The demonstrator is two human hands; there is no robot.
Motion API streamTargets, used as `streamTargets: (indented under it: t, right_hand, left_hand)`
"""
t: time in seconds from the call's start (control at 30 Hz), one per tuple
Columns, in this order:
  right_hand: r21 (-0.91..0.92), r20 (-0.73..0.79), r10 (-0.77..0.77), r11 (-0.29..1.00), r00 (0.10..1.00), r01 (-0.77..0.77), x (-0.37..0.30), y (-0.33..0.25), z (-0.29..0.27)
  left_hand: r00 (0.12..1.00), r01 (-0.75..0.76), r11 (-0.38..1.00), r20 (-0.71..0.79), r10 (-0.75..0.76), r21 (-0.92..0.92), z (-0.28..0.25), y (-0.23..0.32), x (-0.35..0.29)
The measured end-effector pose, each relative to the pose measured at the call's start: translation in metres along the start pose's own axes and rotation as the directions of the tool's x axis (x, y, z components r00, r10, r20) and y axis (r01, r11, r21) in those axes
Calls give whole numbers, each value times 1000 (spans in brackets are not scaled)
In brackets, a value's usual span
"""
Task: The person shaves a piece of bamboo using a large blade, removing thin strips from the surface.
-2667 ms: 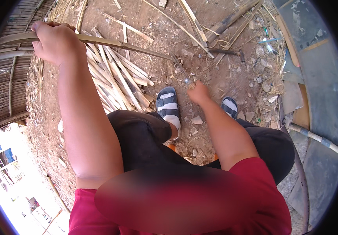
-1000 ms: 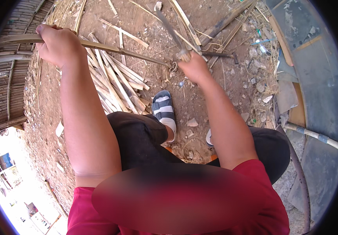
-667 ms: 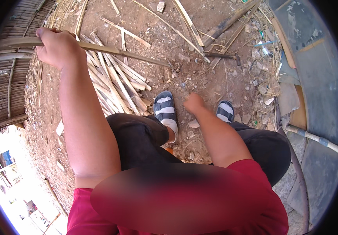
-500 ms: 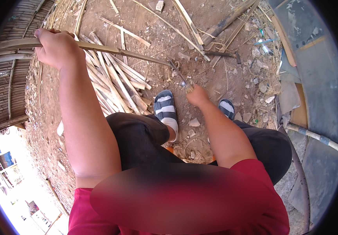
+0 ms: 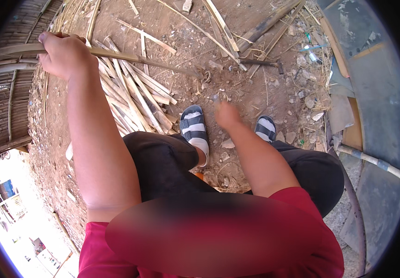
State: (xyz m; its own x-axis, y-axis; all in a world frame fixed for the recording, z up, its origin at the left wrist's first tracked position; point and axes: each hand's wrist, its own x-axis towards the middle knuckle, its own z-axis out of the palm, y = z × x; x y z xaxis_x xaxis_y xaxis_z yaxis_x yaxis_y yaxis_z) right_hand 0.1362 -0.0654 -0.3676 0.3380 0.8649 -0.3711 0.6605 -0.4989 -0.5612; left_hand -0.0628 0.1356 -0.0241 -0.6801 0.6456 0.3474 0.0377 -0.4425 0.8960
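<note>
My left hand (image 5: 65,53), raised at the far left, is closed around a long bamboo strip (image 5: 133,57). The strip slants from the left edge down toward the middle, where its far end blurs. Low in the middle, my right hand (image 5: 228,115) is closed in a fist on the handle of a knife. Motion smears the blade, so its outline is hard to make out now; the earlier frame shows it as a narrow dark blade against the strip's end. Whether blade and strip touch at this moment, I cannot tell.
A pile of split bamboo strips (image 5: 133,95) lies left of my sandalled foot (image 5: 193,126). Ahead, a hammer-like tool (image 5: 267,62) rests near thicker bamboo poles (image 5: 267,28). Woven bamboo wall (image 5: 1,106) stands left; grey sheets (image 5: 376,92) are at right.
My right hand has shifted slightly left and the knife blade has become a blur. The strip's far end now blurs too. My left hand keeps its grip, nearly in place.
</note>
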Motion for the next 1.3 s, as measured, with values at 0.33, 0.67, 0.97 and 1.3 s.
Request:
streamTargets:
  t: [0.33, 0.67, 0.97, 1.3]
  right_hand:
    - [499, 346, 210, 784, 914, -369, 28, -49, -68]
    - [413, -301, -70, 889, 951, 197, 22, -84, -79]
    - [116, 440, 254, 935, 862, -335, 36, 1, -35]
    - [444, -258, -110, 869, 960, 219, 35, -103, -107]
  left_hand:
    - [1000, -4, 999, 21, 3, 43, -5, 0, 1]
    - [1000, -15, 999, -3, 15, 29, -5, -4, 7]
    - [1000, -6, 1000, -3, 6, 29, -5, -3, 0]
    - [999, -36, 998, 31, 34, 59, -10, -7, 7]
